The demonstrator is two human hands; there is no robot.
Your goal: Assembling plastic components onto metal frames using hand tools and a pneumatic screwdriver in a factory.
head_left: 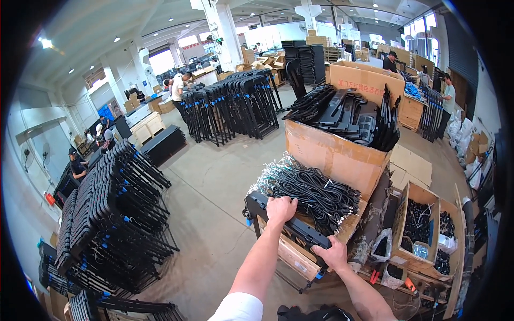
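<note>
Head: hands (280,207) grip black panel (292,229)

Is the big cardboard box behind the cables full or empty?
Full: the box is heaped above its rim with black parts.

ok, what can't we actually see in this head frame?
- Left hand: fingers curl over the black panel; its far edge is hidden by the cable bundle.
- Right hand: fingertips hidden under the panel.
- Small box contents: too small.
- Frame rim: blacked out by the fisheye.
</note>
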